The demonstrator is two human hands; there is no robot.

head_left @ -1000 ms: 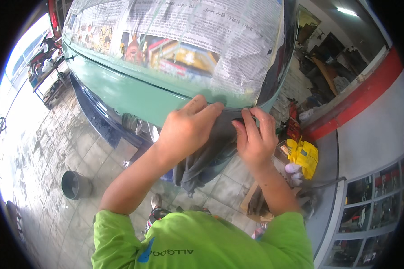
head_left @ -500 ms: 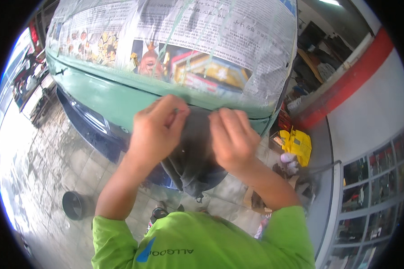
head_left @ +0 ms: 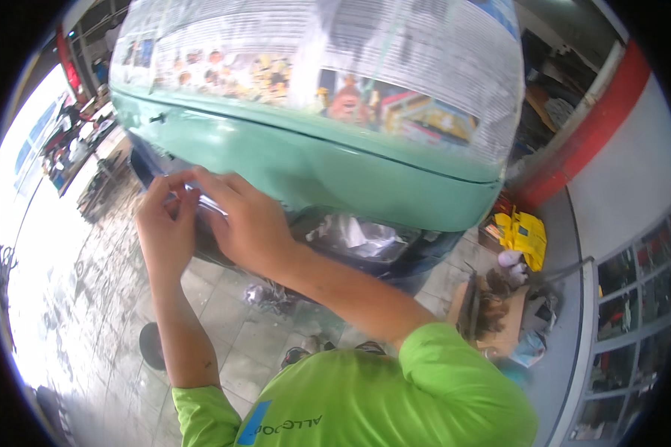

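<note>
My left hand (head_left: 165, 235) and my right hand (head_left: 246, 223) are raised close together at the left of centre, their fingertips meeting. Both are closed in a pinch; whatever lies between the fingers is too small or hidden to name. Just beyond them is the light-green painted panel (head_left: 298, 164) of a vehicle, with newspaper (head_left: 253, 45) masking the area above it. Below the panel, right of my right hand, crumpled silvery sheeting (head_left: 358, 235) lies in a dark opening. My hands hide part of the dark blue lower bodywork (head_left: 391, 272).
A dark bucket (head_left: 151, 346) stands on the tiled floor beside my left forearm. A crumpled shiny wad (head_left: 257, 293) lies below my hands. At the right are a yellow bag (head_left: 525, 238), a cardboard box (head_left: 507, 320) and a white wall with a red band (head_left: 596, 130).
Both hands have moved left and come together. The dark cloth-like piece that hung between them is out of sight, and the opening with silvery sheeting now shows.
</note>
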